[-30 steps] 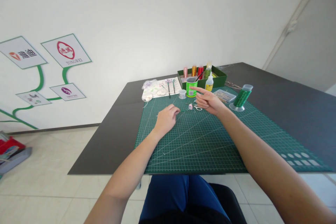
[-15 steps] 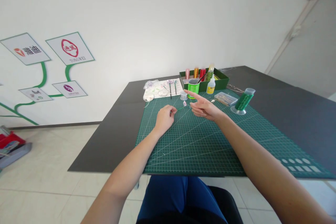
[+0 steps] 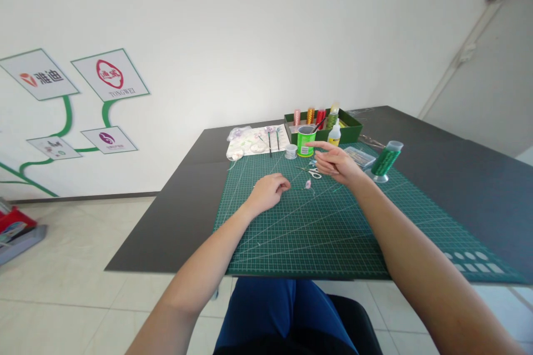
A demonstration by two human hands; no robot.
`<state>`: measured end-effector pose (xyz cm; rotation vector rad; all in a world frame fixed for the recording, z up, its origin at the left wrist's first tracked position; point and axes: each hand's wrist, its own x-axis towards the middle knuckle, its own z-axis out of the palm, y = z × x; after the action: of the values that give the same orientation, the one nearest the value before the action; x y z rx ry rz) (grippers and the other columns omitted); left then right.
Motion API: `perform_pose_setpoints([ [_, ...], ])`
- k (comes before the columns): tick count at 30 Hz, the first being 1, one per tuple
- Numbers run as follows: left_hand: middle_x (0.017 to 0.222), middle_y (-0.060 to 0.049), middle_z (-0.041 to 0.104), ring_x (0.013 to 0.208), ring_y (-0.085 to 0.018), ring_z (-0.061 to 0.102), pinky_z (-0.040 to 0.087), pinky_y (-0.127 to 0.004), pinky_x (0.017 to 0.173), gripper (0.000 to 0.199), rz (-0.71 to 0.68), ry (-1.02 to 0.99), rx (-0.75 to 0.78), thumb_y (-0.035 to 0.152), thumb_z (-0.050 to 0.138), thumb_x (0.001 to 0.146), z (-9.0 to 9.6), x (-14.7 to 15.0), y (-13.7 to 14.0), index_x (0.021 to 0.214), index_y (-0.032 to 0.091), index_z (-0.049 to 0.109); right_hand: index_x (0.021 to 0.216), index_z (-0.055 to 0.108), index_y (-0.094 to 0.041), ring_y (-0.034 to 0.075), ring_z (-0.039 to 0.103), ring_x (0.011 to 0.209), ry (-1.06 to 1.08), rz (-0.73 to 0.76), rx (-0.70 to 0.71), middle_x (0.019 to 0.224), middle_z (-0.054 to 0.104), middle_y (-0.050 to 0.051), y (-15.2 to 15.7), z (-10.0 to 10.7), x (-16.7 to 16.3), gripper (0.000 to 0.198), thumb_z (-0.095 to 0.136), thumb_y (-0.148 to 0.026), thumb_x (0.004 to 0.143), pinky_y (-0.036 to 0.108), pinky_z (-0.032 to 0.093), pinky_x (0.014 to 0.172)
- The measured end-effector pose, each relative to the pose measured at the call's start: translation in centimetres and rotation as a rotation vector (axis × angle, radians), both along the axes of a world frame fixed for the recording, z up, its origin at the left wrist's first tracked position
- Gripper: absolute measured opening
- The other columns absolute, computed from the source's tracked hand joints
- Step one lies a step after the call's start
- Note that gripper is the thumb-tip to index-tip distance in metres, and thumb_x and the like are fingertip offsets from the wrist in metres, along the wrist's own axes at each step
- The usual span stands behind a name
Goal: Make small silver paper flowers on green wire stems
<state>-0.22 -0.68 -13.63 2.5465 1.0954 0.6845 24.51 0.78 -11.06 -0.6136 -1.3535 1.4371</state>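
Observation:
My left hand (image 3: 270,193) is closed in a pinch low over the green cutting mat (image 3: 291,238). A thin green stem runs right from its fingertips to a small pale pink-purple bud (image 3: 308,183). Fine thread curls beside the bud. To the right, my right hand (image 3: 335,162) has its index finger stretched out and its other fingers curled in. Whatever those curled fingers hold, if anything, is too small to make out. Scissors with white handles (image 3: 315,173) lie on the mat just left of my right hand.
Behind the hands stand a green tin (image 3: 306,144), a glue bottle (image 3: 334,134), a small clear tub (image 3: 291,151) and a green box (image 3: 353,128) of thread spools. A green thread spool (image 3: 387,160) stands right. White paper (image 3: 254,147) with craft pieces lies back left.
My left hand has shifted slightly toward me and right, with the bud. My right hand has drawn away to the right, widening the gap and uncovering the scissors.

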Motion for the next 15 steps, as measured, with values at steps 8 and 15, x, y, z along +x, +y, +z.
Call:
perform_pose_setpoints([
  [8, 0.091, -0.004, 0.074, 0.082, -0.015, 0.068, 0.051, -0.028, 0.078, 0.017, -0.218, -0.028, -0.112, 0.008, 0.062, 0.090, 0.4, 0.3, -0.4, 0.089, 0.018, 0.076, 0.113, 0.069, -0.015, 0.006, 0.019, 0.036, 0.012, -0.021, 0.000, 0.042, 0.035, -0.011, 0.4, -0.4, -0.1, 0.030, 0.071, -0.026, 0.084, 0.026, 0.008, 0.044],
  [15, 0.085, -0.003, 0.070, 0.068, -0.012, 0.063, 0.048, -0.025, 0.068, 0.008, -0.249, -0.223, -0.283, 0.017, 0.068, 0.090, 1.2, 0.4, -0.9, 0.087, 0.018, 0.076, 0.113, 0.069, -0.013, 0.006, 0.020, 0.037, -0.054, -0.120, -0.043, 0.043, 0.035, -0.011, 1.3, -1.4, 0.1, 0.034, 0.071, -0.027, 0.082, 0.026, 0.008, 0.043],
])
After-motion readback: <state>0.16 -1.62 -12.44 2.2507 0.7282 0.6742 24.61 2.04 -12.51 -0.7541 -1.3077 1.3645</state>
